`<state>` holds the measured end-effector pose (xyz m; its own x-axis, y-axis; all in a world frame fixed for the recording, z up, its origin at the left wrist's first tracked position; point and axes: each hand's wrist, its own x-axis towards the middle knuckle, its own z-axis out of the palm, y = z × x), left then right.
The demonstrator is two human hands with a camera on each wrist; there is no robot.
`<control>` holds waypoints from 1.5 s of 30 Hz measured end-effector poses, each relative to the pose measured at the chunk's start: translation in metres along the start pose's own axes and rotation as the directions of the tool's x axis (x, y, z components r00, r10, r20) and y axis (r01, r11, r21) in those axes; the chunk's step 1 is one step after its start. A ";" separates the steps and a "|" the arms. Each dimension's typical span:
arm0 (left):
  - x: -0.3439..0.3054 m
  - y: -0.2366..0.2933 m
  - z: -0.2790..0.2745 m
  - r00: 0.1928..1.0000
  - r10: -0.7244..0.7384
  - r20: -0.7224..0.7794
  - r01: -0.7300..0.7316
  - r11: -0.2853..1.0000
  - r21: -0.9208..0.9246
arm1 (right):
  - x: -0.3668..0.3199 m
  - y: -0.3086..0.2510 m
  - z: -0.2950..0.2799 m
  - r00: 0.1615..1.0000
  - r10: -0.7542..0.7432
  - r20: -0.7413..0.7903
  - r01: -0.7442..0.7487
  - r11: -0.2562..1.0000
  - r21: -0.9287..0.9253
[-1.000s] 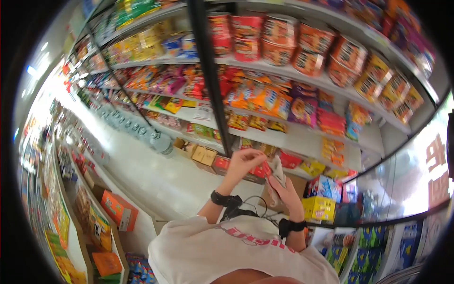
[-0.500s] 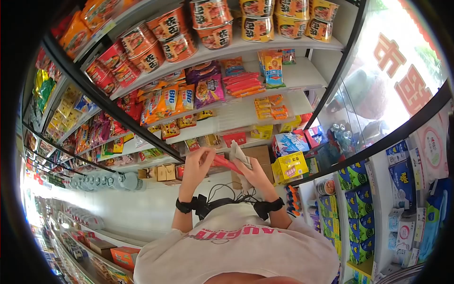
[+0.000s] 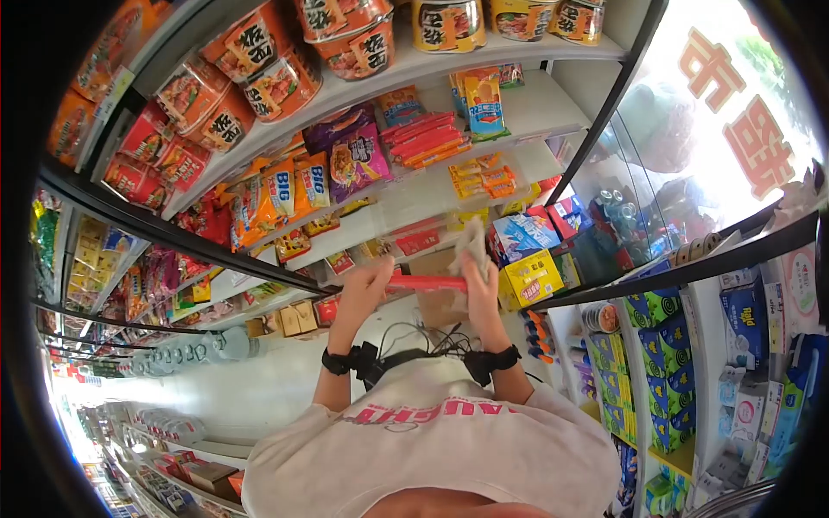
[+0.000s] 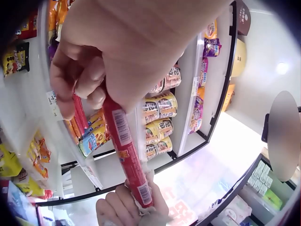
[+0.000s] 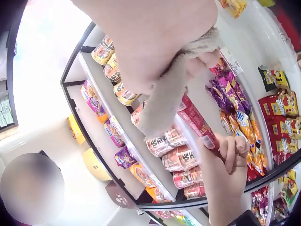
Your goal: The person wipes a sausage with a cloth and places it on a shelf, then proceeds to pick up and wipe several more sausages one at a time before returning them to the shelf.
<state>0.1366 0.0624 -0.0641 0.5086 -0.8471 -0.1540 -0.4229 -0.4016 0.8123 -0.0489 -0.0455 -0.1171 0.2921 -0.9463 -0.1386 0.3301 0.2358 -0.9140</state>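
Observation:
A slim red stick-shaped snack packet (image 3: 427,282) with printed barcodes is held level between my two hands. My left hand (image 3: 367,289) pinches one end, its fingers curled round it in the left wrist view. At the other end, my right hand (image 3: 481,293) grips the packet together with a greyish-white cloth (image 3: 471,242). The cloth hangs in a fold from the right hand in the right wrist view, hiding part of the packet (image 5: 200,122). Behind the hands, a pile of similar long red packets (image 3: 423,138) lies on a shelf.
Shelves ahead carry noodle tubs (image 3: 449,24), orange snack bags (image 3: 281,194) and purple bags (image 3: 356,160). A yellow box (image 3: 531,278) stands low to the right of the hands. Black cables (image 3: 414,337) hang by the wrists. Another shelf with green-and-blue boxes (image 3: 669,371) stands at right.
The head view has turned and come nearer the shelves. The red packet, tilted before, now lies level between the hands, and the cloth stands higher above the right hand.

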 end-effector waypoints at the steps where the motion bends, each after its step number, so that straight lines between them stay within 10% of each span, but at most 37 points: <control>1: 0.007 -0.005 -0.005 0.999 -0.003 0.049 0.000 0.998 0.068 | 0.013 -0.003 0.001 1.000 0.015 -0.014 -0.015 1.000 -0.020; 17: 0.119 -0.045 -0.064 0.963 0.266 -0.033 -0.238 0.794 -0.560 | 0.098 -0.008 0.086 0.977 0.208 -0.052 -0.202 0.975 0.092; 20: 0.123 -0.047 -0.073 0.951 0.282 -0.126 -0.297 0.730 -0.616 | 0.135 0.009 0.037 0.995 0.086 0.051 -0.062 0.932 -0.357; 23: 0.122 -0.040 -0.093 0.919 0.324 -0.224 -0.392 0.806 -0.443 | 0.210 -0.020 -0.009 0.951 0.283 0.124 -0.243 0.932 -0.268; 25: 0.123 -0.041 -0.098 0.920 0.313 -0.238 -0.389 0.813 -0.434 | 0.266 -0.016 -0.049 0.913 0.306 0.270 -0.348 0.929 0.123; 28: 0.116 -0.034 -0.104 0.891 0.298 -0.343 -0.421 0.825 -0.378 | 0.283 -0.039 -0.021 0.991 0.103 -0.089 -0.110 0.991 -0.080; 35: 0.103 -0.047 -0.105 0.823 0.124 -0.554 -0.360 0.868 -0.342 | 0.416 -0.046 -0.055 0.933 -0.306 -0.190 0.119 0.761 -0.638; 42: 0.090 -0.049 -0.100 0.771 0.015 -0.636 -0.411 0.775 -0.480 | 0.457 -0.028 -0.049 0.882 -0.461 0.094 0.289 0.374 -0.881; 45: 0.088 -0.048 -0.098 0.755 -0.022 -0.655 -0.423 0.747 -0.513 | 0.426 -0.018 -0.019 0.658 -0.742 0.125 0.407 0.212 -0.888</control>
<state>0.2749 0.0410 -0.0614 0.8848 -0.4026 0.2344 -0.1468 0.2367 0.9604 0.0522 -0.4573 -0.1669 0.0592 -0.7704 0.6348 -0.6085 -0.5320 -0.5888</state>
